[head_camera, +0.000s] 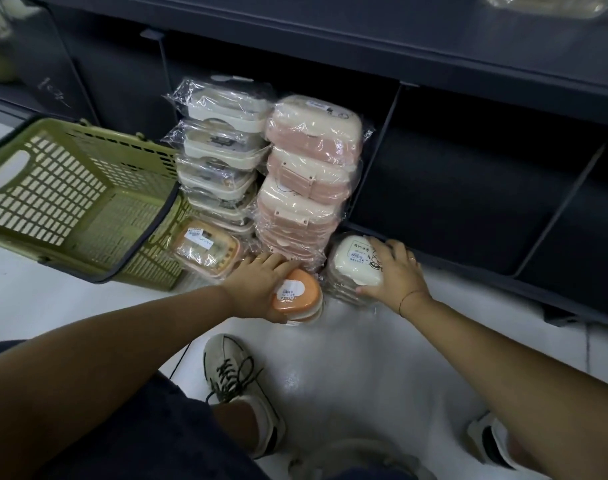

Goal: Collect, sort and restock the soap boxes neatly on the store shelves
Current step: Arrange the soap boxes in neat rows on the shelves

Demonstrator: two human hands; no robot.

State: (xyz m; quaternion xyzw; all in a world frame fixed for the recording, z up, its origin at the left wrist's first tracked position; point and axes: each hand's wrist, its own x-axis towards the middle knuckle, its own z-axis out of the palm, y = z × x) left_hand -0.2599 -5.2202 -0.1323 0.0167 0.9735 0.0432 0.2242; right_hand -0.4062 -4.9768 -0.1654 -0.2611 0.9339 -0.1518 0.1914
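Head view: left hand curls round an orange box, right hand round a white box, each lying just under the fingers. Sorting seems in hand; next, lift both level onto the shelf beyond the fingertips.

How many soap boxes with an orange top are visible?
2: one flat wrapped orange soap box lies beside the green plastic basket; one rounded orange-lidded soap box is gripped by the left hand. Others may be hidden beneath it.

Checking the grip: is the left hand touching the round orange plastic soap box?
Touching. Head view: the left hand grips the round orange plastic soap box, fingers over its far rim, thumb at its near edge.
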